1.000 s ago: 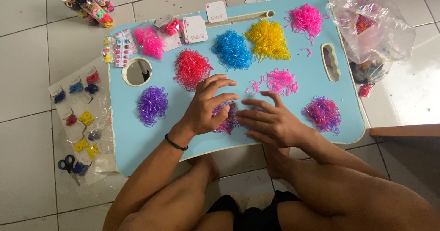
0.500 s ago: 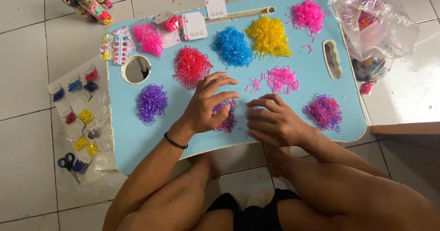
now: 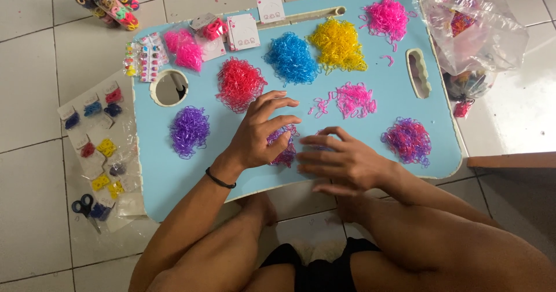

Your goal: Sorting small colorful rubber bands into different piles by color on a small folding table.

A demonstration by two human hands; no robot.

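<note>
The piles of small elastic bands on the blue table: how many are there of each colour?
Pink: 3
Red: 1
Blue: 1
Yellow: 1
Purple: 1
Mixed pink-purple: 1
Purple-pink, under the left hand: 1
Total: 9

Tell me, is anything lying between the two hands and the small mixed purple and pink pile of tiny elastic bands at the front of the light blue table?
Nothing visible does. The left hand rests on the small mixed purple and pink pile; the right hand lies right beside it.
</note>
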